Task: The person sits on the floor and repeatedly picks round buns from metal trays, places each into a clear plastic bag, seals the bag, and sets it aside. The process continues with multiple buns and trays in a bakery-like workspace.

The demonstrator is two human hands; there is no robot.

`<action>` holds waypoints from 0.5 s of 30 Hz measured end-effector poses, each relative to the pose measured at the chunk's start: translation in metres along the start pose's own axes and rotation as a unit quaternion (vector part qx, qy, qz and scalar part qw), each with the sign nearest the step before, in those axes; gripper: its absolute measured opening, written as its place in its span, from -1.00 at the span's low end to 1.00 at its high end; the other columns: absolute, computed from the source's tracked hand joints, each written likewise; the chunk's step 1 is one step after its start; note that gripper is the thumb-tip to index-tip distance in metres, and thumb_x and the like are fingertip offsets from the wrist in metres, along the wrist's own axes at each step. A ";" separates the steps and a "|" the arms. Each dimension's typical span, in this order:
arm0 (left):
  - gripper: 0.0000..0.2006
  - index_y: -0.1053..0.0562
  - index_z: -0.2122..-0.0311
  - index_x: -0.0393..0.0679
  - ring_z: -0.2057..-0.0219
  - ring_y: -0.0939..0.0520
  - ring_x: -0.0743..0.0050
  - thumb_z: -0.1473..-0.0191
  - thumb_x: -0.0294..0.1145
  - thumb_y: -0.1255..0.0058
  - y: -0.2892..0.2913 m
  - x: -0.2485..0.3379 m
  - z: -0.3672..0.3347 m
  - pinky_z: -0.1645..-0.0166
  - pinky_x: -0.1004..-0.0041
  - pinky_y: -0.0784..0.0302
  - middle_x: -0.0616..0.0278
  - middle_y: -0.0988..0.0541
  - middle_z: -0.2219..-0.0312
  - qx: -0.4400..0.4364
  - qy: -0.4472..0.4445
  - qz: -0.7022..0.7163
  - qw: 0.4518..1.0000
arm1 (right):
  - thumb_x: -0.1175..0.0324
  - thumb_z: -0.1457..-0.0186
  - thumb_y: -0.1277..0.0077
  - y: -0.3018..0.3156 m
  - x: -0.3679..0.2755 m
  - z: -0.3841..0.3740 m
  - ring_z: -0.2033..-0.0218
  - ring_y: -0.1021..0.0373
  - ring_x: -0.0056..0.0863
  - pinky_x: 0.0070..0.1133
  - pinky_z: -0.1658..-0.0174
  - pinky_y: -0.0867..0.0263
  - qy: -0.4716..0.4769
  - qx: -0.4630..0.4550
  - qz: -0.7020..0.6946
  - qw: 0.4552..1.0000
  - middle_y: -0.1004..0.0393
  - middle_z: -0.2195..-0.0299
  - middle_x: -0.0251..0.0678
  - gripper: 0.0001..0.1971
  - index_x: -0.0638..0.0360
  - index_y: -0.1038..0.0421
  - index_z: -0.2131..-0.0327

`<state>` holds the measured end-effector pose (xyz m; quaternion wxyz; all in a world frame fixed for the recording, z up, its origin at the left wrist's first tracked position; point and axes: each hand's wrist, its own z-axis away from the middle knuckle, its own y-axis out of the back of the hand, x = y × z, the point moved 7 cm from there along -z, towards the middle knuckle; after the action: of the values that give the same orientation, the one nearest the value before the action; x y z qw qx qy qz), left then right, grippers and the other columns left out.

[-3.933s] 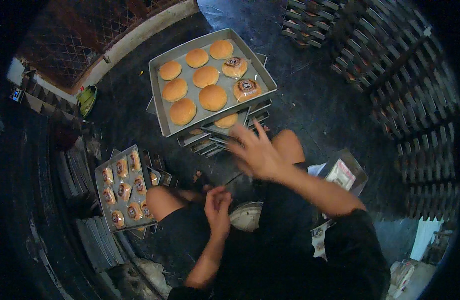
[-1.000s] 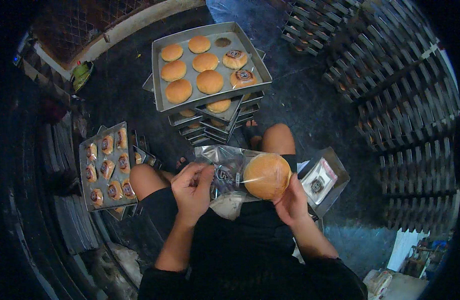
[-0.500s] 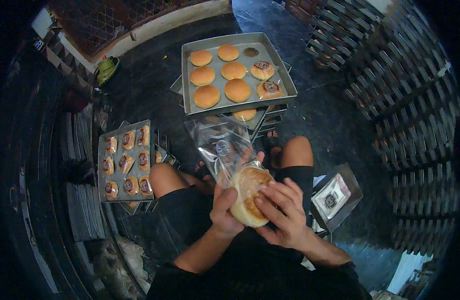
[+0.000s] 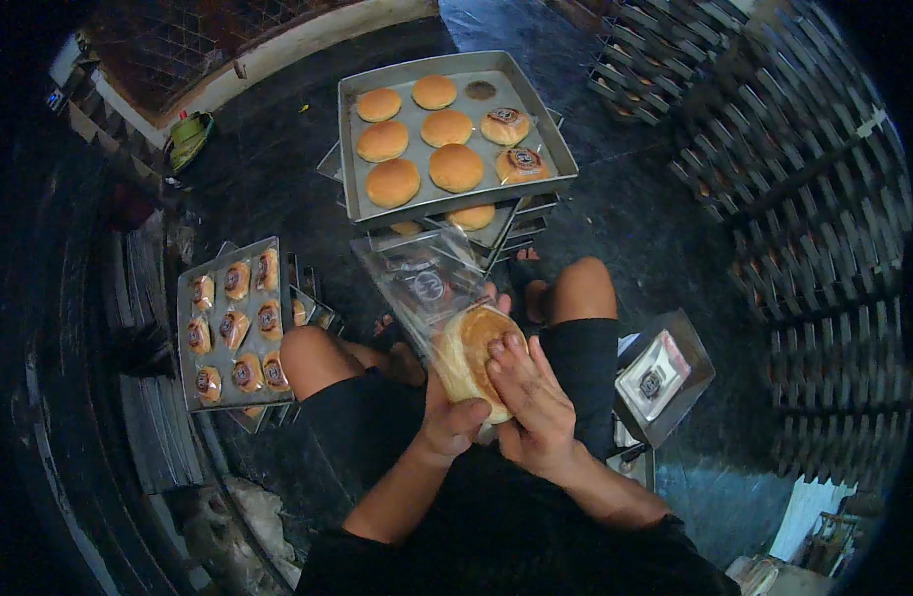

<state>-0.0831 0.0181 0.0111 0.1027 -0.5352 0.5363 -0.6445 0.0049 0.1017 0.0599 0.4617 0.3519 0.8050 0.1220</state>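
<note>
Well ahead of the grip, beyond the knees (image 4: 312, 360), I see the big metal tray (image 4: 481, 72) of round buns (image 4: 454, 168), and much nearer a clear wrapper (image 4: 417, 273), its long axis slanting forward and left from the hands. The held bun (image 4: 464, 348) lies at the wrapper's near end, between both hands and touching each, so neither is nearer. The left hand (image 4: 444, 427) curls closely round its left side, thumb at the near edge; the right hand (image 4: 538, 397) lays nearly straight fingers across its browned face, and whether those grip I can't tell.
</note>
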 end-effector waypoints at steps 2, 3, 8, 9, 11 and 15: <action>0.09 0.17 -0.53 -0.10 -0.52 0.01 -0.15 -0.08 -0.07 -0.29 0.000 0.013 -0.003 -0.53 0.01 -0.02 -0.13 -0.01 -0.49 0.005 0.003 0.099 0.995 | 0.68 0.05 -0.17 -0.001 -0.001 0.001 -0.36 -0.30 -0.01 -0.01 -0.44 -0.02 0.003 -0.018 0.009 1.000 -0.46 -0.24 0.00 -0.40 0.31 -0.50 -0.16; 0.10 0.18 -0.54 -0.07 -0.52 -0.01 -0.16 -0.08 -0.08 -0.30 0.003 0.018 -0.006 -0.53 0.01 -0.03 -0.15 -0.02 -0.49 0.007 -0.011 0.134 0.991 | 0.68 0.05 -0.16 -0.002 -0.001 0.001 -0.36 -0.30 -0.02 0.00 -0.45 0.00 0.005 -0.027 0.013 1.000 -0.46 -0.24 0.00 -0.40 0.32 -0.50 -0.16; 0.19 0.21 -0.55 0.00 -0.52 0.05 -0.26 0.01 0.09 -0.30 -0.003 0.011 -0.012 -0.53 -0.06 0.03 -0.32 0.05 -0.48 0.013 0.041 -0.023 0.999 | 0.68 0.04 -0.15 -0.016 -0.001 -0.001 -0.37 -0.29 -0.03 0.02 -0.46 0.05 0.008 -0.015 0.018 1.000 -0.45 -0.25 0.00 -0.39 0.31 -0.49 -0.18; 0.18 0.21 -0.55 0.00 -0.52 0.03 -0.26 0.01 0.06 -0.29 -0.001 0.009 -0.011 -0.53 -0.05 0.02 -0.32 0.04 -0.48 0.000 0.037 -0.028 0.999 | 0.67 0.05 -0.16 -0.018 0.002 -0.005 -0.38 -0.28 -0.03 0.03 -0.45 0.05 0.010 -0.019 0.023 1.000 -0.45 -0.26 0.00 -0.39 0.31 -0.49 -0.18; 0.13 0.16 -0.54 -0.02 -0.50 -0.03 -0.27 0.01 -0.04 -0.28 -0.001 0.006 -0.008 -0.52 -0.01 -0.04 -0.30 -0.03 -0.46 -0.032 0.032 -0.036 0.998 | 0.66 0.06 -0.17 -0.020 0.004 -0.005 -0.37 -0.28 -0.02 0.06 -0.45 0.06 0.002 -0.026 0.027 0.999 -0.44 -0.26 0.00 -0.38 0.31 -0.48 -0.18; -0.02 0.06 -0.49 -0.13 -0.44 -0.21 -0.14 -0.03 -0.37 -0.21 0.019 0.015 -0.005 -0.49 0.05 -0.13 -0.21 -0.11 -0.45 0.069 0.000 0.062 0.996 | 0.65 0.08 -0.18 -0.028 0.006 0.006 -0.37 -0.29 0.01 0.12 -0.44 0.06 -0.016 -0.019 0.018 1.000 -0.44 -0.26 0.02 -0.39 0.29 -0.50 -0.15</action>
<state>-0.1011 0.0026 0.0054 0.1789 -0.4925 0.5224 -0.6727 -0.0047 0.0850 0.0378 0.4785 0.3593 0.7890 0.1396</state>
